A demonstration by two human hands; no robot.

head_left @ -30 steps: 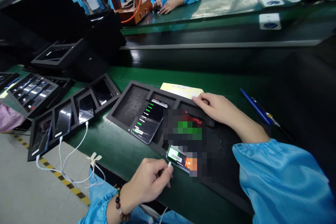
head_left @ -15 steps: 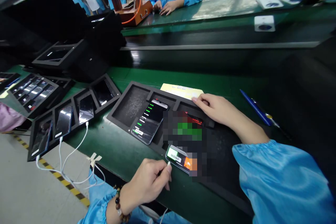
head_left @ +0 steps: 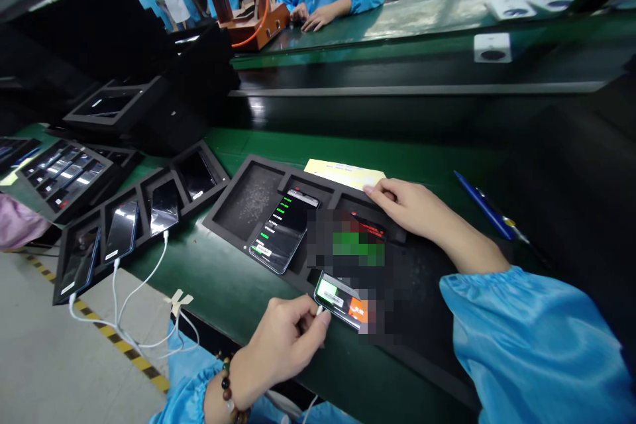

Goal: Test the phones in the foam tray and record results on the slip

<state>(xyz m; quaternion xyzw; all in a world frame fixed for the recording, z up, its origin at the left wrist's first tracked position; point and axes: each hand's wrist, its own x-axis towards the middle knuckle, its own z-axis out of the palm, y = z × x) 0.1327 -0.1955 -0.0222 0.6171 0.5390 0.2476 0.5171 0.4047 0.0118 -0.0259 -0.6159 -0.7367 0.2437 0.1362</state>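
A white cable plug (head_left: pixel 319 310) is pinched between the thumb and forefinger of my left hand (head_left: pixel 285 334), at the near end of a lit smartphone (head_left: pixel 332 293). Whether the plug is fully seated cannot be told. That phone lies in a black foam tray (head_left: pixel 226 228); a pixelated patch hides much of its screen. My right hand (head_left: pixel 410 209) is closed over the tray's far rim, fingertips by a yellow paper slip (head_left: pixel 342 172). Left of the lit phone, a second smartphone (head_left: pixel 283 230) showing green and white text lies in its own compartment.
Several phones lie in another foam tray (head_left: pixel 142 179) on the left, some with white charging cables (head_left: pixel 142 285). Blue pens (head_left: pixel 484 205) lie at right. A raised conveyor ledge (head_left: pixel 397 87) runs behind, with a white box (head_left: pixel 491 48) and a co-worker's hands (head_left: pixel 318 15) beyond.
My left hand has shifted slightly right, its thumb now closer against the phone's near end with the plug. My right hand stays in place.
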